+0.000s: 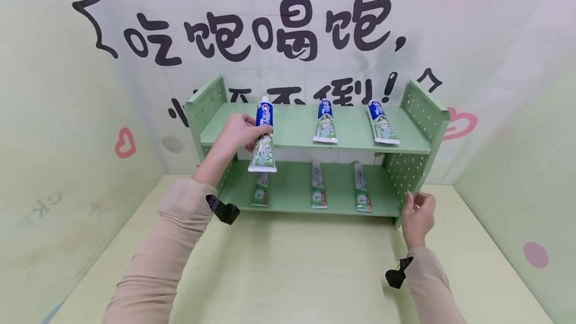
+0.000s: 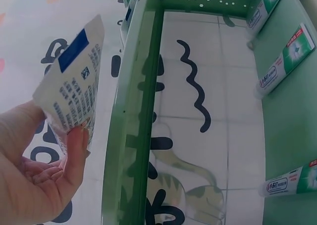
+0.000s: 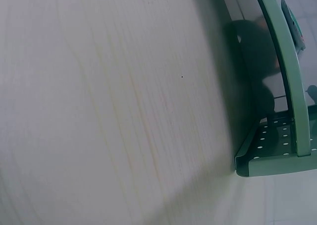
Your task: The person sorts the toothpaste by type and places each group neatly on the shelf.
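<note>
My left hand (image 1: 240, 133) pinches a blue, white and green toothpaste tube (image 1: 264, 156) between thumb and fingers, cap up, in front of the upper shelf's left part. In the left wrist view the tube's printed white back (image 2: 77, 81) faces the camera. Two matching tubes, a middle one (image 1: 325, 126) and a right one (image 1: 382, 126), lie on the upper shelf of the green rack (image 1: 288, 134). At the rack's lower right side, my right hand (image 1: 418, 214) holds the side panel's edge with thumb and bent fingers; it is out of the right wrist view.
On the lower shelf lie three grey-green toothpaste tubes, at left (image 1: 261, 191), in the middle (image 1: 318, 186) and at right (image 1: 362, 189). The rack stands on a pale wooden table (image 1: 297, 269) against a wall with black lettering (image 1: 297, 29). Perforated side panels (image 1: 427, 114) bound the shelves.
</note>
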### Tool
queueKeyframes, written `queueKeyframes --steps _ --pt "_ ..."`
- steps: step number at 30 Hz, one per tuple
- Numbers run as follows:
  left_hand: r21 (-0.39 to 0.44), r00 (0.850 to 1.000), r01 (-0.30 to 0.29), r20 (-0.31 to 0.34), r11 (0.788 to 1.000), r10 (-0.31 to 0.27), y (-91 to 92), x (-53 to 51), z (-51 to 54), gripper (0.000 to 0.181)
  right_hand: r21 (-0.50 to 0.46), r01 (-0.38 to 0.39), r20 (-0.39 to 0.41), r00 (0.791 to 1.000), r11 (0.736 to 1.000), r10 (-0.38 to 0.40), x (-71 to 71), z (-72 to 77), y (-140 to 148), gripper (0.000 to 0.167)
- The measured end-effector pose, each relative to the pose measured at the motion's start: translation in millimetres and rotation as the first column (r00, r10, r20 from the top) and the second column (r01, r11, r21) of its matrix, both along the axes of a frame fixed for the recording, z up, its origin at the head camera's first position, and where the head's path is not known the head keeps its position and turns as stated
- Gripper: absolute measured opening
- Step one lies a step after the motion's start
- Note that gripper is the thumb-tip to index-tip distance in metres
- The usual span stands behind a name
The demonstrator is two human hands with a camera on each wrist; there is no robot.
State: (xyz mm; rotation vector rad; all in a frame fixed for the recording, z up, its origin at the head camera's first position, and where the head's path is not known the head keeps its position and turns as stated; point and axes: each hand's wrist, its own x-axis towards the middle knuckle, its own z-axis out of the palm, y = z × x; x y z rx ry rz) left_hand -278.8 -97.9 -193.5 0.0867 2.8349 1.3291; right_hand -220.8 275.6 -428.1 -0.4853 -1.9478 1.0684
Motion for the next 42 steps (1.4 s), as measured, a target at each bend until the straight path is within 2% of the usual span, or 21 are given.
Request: queueKeyframes --steps 4,9,14,18,27,32,42 --pt "-0.002 1.0 -0.009 -0.02 1.0 0.009 4.0 -12.3 4.3 0.043 -0.004 0.001 -0.004 1.0 1.0 -0.001 -0.7 1.8 2 0.031" --pt "-0.04 0.999 -0.027 -0.033 0.999 0.026 6.0 -29.5 4.9 0.043 0.0 0.005 -0.001 1.0 1.0 -0.005 -1.2 0.7 2 0.031" --pt "-0.086 0.998 -0.055 -0.012 0.995 0.054 6.9 -43.9 2.9 0.042 -0.008 -0.009 -0.014 1.0 1.0 0.009 -1.2 -1.3 1 0.029" --pt "-0.085 0.997 -0.073 0.002 0.994 0.073 9.1 -52.3 3.2 0.039 -0.015 -0.018 -0.02 1.0 1.0 0.018 -1.5 -2.1 -1 0.029" --pt "-0.123 0.997 -0.071 -0.007 0.99 0.071 12.5 -70.9 3.5 0.037 -0.009 -0.007 -0.037 0.999 1.0 0.007 -2.7 -1.5 1 0.027" --pt "-0.139 0.996 -0.088 0.003 0.986 0.09 8.8 -77.4 -1.0 0.039 -0.007 -0.011 -0.024 1.0 1.0 0.011 -3.2 -3.4 0 0.029" --pt "-0.196 0.998 -0.067 -0.006 0.978 0.067 9.0 -79.4 -3.0 0.046 0.001 -0.003 -0.034 0.999 1.0 0.003 -0.8 -2.0 1 0.028"
